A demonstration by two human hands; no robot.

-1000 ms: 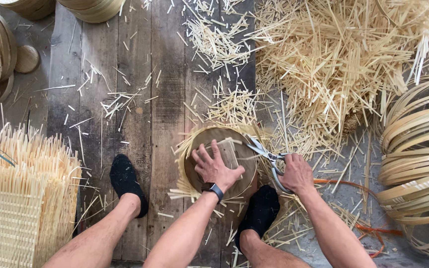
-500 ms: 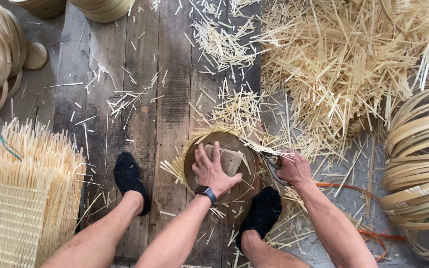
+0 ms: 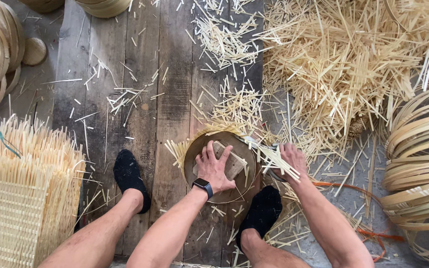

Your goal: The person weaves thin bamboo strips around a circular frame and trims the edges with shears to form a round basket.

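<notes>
On the plank floor [image 3: 165, 99] strewn with bamboo slivers, your left hand [image 3: 215, 167] presses flat, fingers spread, on the round woven lid [image 3: 197, 149]; your right hand [image 3: 290, 160] grips shears [image 3: 269, 148] at its rim.

Under our left hand [image 3: 215, 167], a round brown bamboo lid [image 3: 220, 166] lying flat on the plank floor between our feet, pale woven mat across its top, loose strip ends fanning past its rim, our right hand [image 3: 288, 160] closing shears [image 3: 269, 161] at its right edge
</notes>
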